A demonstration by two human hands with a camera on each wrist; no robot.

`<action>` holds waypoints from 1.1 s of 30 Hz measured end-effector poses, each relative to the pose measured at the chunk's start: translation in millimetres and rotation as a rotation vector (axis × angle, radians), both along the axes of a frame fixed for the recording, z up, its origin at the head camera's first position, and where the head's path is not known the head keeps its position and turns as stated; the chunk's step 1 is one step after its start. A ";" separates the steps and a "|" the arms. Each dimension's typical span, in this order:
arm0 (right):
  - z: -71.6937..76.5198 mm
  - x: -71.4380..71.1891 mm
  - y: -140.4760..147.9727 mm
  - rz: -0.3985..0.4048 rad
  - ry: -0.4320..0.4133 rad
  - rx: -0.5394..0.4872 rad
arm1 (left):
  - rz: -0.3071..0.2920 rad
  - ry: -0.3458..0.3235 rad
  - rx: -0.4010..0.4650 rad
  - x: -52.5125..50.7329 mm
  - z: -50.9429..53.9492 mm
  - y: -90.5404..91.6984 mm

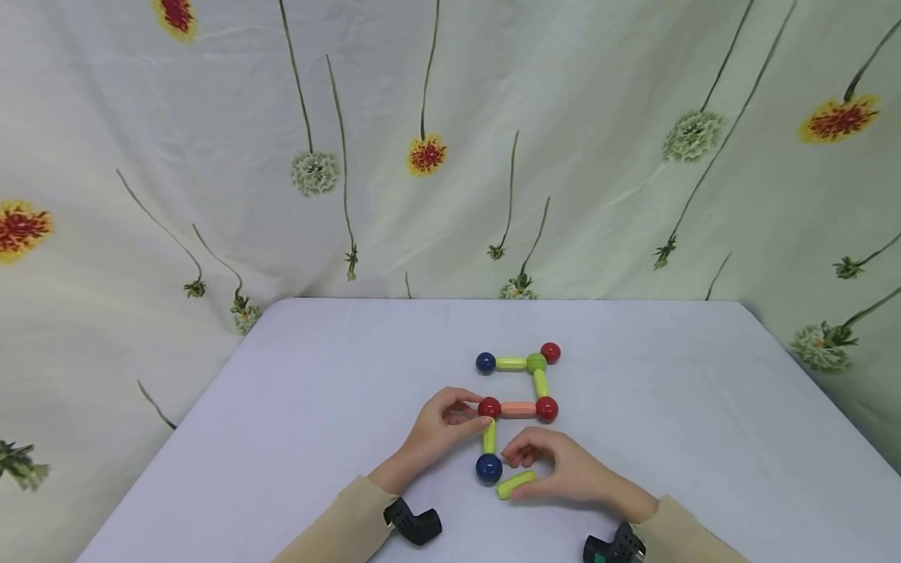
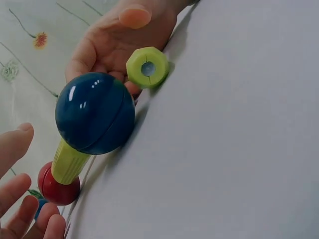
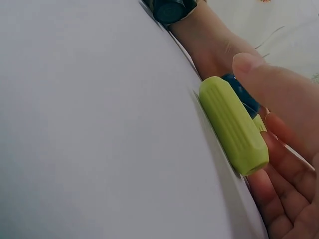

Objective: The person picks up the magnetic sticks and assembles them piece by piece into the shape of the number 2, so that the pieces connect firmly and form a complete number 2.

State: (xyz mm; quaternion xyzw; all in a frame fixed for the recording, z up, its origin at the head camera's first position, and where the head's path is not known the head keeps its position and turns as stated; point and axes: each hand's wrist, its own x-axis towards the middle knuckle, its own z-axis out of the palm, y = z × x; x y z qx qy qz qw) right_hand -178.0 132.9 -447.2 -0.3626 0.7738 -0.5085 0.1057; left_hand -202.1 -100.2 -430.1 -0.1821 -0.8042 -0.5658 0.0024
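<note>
My left hand [image 1: 439, 430] is at the red ball [image 1: 489, 407] at the left corner of a joined ball-and-stick figure. Its thumb and fingers are spread around that ball; in the left wrist view the thumb stands apart from it. A yellow-green magnetic stick [image 1: 489, 438] runs from this ball to a blue ball [image 1: 489, 468] at the near end. My right hand [image 1: 563, 467] is around a loose yellow-green magnetic stick [image 3: 233, 127] lying on the table. The thumb and fingers [image 3: 289, 174] appear apart from this stick, not pinching it.
A pink stick [image 1: 518, 410] links to a second red ball [image 1: 547, 409]. Beyond it, yellow-green sticks [image 1: 540, 383] join a green ball [image 1: 536, 362] and a smaller-looking blue ball [image 1: 486, 363]. Another red ball [image 1: 551, 353] sits beside the green one. Flowered cloth [image 1: 394, 219] hangs behind the white table [image 1: 338, 367].
</note>
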 end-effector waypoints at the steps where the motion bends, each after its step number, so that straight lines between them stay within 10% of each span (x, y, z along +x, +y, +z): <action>1: -0.6 0.6 0.7 0.000 0.005 0.001 | 0.009 0.005 -0.009 -0.5 -4.6 -0.6; 7: -3.1 3.1 4.6 -0.009 0.039 0.023 | -0.014 0.002 -0.001 3.2 -19.4 -5.5; 33: -5.7 12.1 11.3 -0.035 0.167 0.025 | -0.374 0.040 -0.098 15.0 -13.1 -17.4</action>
